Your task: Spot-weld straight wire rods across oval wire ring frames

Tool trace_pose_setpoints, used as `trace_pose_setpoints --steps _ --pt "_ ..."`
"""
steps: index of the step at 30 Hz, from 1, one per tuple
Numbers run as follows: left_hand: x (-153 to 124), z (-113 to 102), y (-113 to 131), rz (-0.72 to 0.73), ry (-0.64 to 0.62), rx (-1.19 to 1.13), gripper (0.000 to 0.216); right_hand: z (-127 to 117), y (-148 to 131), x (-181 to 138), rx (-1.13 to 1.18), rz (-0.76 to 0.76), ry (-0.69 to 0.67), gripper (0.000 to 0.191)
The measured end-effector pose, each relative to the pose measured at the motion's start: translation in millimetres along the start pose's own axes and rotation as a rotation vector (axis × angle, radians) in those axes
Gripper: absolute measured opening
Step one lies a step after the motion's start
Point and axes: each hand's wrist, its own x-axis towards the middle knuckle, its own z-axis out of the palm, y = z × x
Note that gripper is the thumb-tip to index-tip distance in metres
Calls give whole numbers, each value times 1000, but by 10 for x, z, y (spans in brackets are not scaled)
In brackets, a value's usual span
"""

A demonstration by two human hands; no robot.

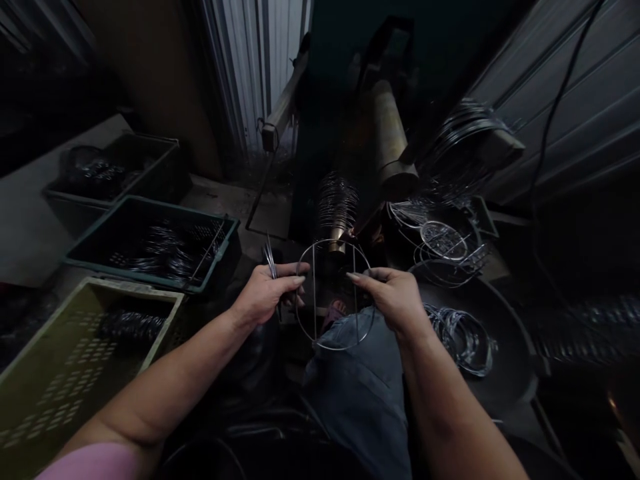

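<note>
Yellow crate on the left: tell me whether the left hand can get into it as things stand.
Probably yes: the yellow crate stands open-topped on that side, with nothing seen covering it. The left hand is occupied, though, holding thin rods and pinching the wire ring.

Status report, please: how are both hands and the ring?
Left hand: gripping ring, also holding wires. Right hand: gripping ring's opposite side. Post near ring's top; contact unclear.

A dark round basin (507, 357) holds wire rings (454, 339); a teal crate (223, 248) holds metal pieces (167, 250).
</note>
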Motion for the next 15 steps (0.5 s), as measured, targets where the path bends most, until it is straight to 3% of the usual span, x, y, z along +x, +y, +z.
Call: trace_pose_setpoints --steps 7,15 --pt "93 34 126 -12 18 -22 36 -20 -189 167 -32 39 -45 35" --pt "90 56 183 -23 -3 -41 31 -37 -243 173 132 159 -87 36"
